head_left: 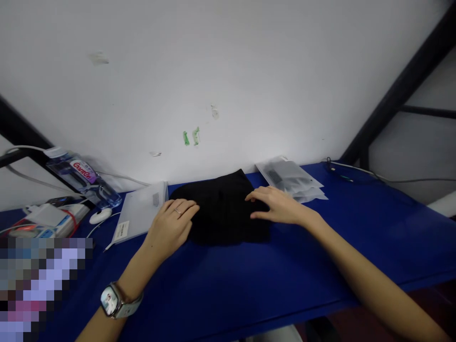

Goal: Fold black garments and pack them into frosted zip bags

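A piece of black fabric (pixel 223 209), apparently a folded garment, lies on the blue table (pixel 228 289). My left hand (pixel 173 225) rests on its left edge, fingers laid loosely over the cloth and a ring on one of them. On the right side of the fabric is my right hand (pixel 276 205), its fingers bent a little and the thumb held apart. Nothing shows between those fingers. The dark cloth hides its own folds, and I cannot make out which kind of garment it is.
Left of the fabric lies a frosted plastic bag (pixel 138 211) with a label. More frosted bags (pixel 292 175) are stacked at the back right. A water bottle (pixel 83 175), a white round case (pixel 100 216) and cables stand at left. Behind rises a white wall (pixel 228 85).
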Motion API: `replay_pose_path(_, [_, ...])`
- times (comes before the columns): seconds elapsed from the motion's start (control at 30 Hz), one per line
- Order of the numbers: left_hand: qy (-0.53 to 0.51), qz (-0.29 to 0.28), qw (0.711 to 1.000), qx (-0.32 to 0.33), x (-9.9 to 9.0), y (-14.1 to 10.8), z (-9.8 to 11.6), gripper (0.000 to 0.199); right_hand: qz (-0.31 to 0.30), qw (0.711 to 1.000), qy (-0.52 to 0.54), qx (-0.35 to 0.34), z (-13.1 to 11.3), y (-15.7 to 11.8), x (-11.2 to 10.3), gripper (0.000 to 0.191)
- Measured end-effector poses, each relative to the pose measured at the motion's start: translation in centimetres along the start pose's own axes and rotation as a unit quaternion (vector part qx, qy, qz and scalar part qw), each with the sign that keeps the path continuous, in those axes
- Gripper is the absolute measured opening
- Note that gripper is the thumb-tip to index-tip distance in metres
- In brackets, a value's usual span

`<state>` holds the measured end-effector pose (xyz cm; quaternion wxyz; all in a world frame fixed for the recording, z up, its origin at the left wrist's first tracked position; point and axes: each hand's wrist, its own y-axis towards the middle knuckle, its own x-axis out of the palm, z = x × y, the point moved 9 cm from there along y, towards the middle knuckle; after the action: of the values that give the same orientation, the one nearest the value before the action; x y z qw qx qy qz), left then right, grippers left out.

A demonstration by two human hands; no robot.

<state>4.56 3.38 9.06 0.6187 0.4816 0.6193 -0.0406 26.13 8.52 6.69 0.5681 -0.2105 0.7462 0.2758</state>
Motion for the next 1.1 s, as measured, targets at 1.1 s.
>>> replay_pose_path(1.1, [-0.282, 0.104, 0.892, -0.337, -10.2, 0.1, -10.2, 0.021, 0.466, 0.825, 0.304, 0.103, 1.6, -5.2, -14.3, 0.006])
